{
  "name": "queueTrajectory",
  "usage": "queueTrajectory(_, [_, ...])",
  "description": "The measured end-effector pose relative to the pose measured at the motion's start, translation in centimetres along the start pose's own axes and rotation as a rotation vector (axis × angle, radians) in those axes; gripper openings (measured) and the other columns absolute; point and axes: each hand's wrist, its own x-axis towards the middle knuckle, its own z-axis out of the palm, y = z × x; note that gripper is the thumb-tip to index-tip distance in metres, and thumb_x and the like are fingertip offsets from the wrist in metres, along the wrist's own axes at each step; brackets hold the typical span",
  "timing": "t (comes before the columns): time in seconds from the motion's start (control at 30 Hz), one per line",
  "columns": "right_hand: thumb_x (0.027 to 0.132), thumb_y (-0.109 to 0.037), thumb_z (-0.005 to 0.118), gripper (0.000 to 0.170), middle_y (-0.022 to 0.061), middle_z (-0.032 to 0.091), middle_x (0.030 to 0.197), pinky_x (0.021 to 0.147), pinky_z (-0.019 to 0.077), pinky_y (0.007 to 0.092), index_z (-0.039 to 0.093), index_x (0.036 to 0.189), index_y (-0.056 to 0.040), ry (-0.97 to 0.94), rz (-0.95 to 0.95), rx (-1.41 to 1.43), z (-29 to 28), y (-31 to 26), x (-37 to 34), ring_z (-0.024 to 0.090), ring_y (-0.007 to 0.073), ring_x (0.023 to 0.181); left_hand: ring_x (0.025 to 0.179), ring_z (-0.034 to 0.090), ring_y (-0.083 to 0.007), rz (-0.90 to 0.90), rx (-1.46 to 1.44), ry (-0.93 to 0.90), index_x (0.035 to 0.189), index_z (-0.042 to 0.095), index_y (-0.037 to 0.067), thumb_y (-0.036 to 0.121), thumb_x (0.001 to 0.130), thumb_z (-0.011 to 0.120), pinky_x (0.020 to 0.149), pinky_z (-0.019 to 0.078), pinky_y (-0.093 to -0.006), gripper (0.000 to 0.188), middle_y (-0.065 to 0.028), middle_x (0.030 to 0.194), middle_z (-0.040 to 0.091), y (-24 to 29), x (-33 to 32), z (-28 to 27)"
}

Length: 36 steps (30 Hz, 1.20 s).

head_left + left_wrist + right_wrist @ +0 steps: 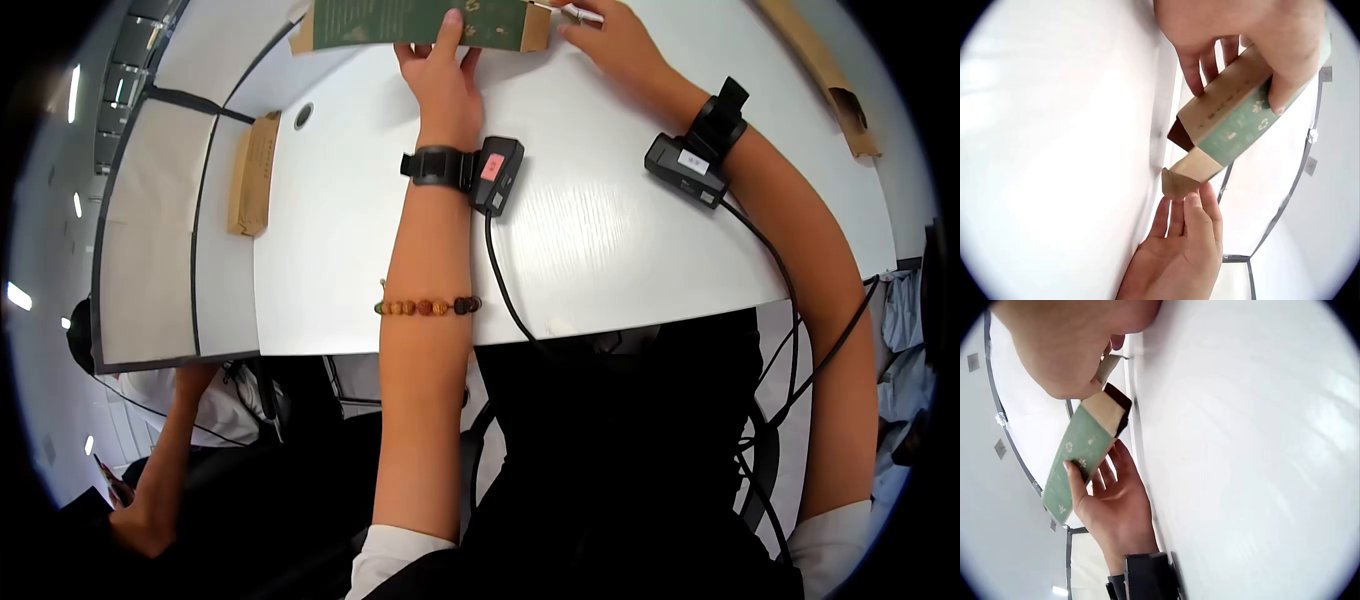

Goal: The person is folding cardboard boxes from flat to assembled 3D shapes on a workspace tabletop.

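A long, narrow cardboard box, green with pale flower prints and plain brown ends, is held up at the far side of the desk in the head view. My left hand grips it around the middle, thumb on the green face and fingers behind and below. At its right end my right hand pinches the end flap between thumb and fingers. In the left wrist view that flap is folded outward, and the dark opening of the box shows beside it. What lies inside is hidden.
A brown carton stands against the partition on the left. Along the right side lies a long cardboard piece. Black cables run from both wrist cameras over the desk edge. Another person's arm shows lower left.
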Motion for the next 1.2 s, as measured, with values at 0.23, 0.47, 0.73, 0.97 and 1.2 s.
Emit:
queueTrajectory(0.23, [0.095, -0.010, 0.066, 0.032, 0.0073, 0.068, 0.120, 0.099, 0.0531, 0.0340, 0.064, 0.126, -0.0062, 0.018, -0.127, -0.168, -1.4, 1.8, 0.9, 0.066, 0.0190, 0.115, 0.124, 0.055, -0.0305, -0.066, -0.067, 0.044, 0.138, 0.043, 0.008, 0.020, 0.099, 0.070, 0.110, 0.0503, -0.0515, 0.049, -0.0119, 0.131, 0.054, 0.0, 0.2, 0.1])
queueTrajectory(0.47, [0.097, -0.006, 0.057, 0.026, 0.0072, 0.072, 0.119, 0.101, 0.0531, 0.0348, 0.068, 0.121, -0.0044, 0.018, -0.105, -0.146, -1.0, 0.2, 0.6, 0.067, 0.0197, 0.115, 0.127, 0.053, -0.0320, -0.098, -0.091, 0.023, 0.130, 0.047, 0.002, 0.028, 0.101, 0.067, 0.114, 0.0461, -0.0512, 0.044, -0.0138, 0.131, 0.054, 0.1, 0.7, -0.6])
queueTrajectory(0.73, [0.097, -0.006, 0.058, 0.024, 0.0062, 0.074, 0.112, 0.092, 0.0538, 0.0324, 0.069, 0.119, -0.0030, 0.006, -0.106, -0.115, -1.3, 0.9, 0.7, 0.069, 0.0159, 0.104, 0.123, 0.052, -0.0288, -0.071, -0.003, 0.064, 0.129, 0.048, 0.003, 0.039, 0.097, 0.073, 0.111, 0.0465, -0.0484, 0.054, -0.0131, 0.130, 0.053, 0.3, 0.3, -0.5])
queueTrajectory(0.97, [0.090, -0.003, 0.064, 0.026, 0.0136, 0.075, 0.106, 0.086, 0.0565, 0.0335, 0.070, 0.116, 0.0003, 0.039, -0.042, -0.058, -0.8, -3.3, 0.1, 0.070, 0.0220, 0.094, 0.120, 0.053, -0.0260, -0.087, -0.015, 0.062, 0.131, 0.050, 0.006, 0.046, 0.097, 0.071, 0.108, 0.0476, -0.0456, 0.057, -0.0137, 0.131, 0.053, 0.0, 1.0, -1.1])
queueTrajectory(1.2, [0.090, -0.006, 0.066, 0.028, 0.0109, 0.075, 0.107, 0.087, 0.0564, 0.0330, 0.069, 0.117, -0.0027, 0.015, -0.183, -0.175, -0.9, -1.1, 0.3, 0.070, 0.0191, 0.094, 0.110, 0.061, -0.0247, -0.129, -0.025, 0.008, 0.130, 0.044, 0.002, 0.053, 0.096, 0.069, 0.100, 0.0548, -0.0444, 0.066, -0.0125, 0.121, 0.058, 0.1, 0.8, -0.8])
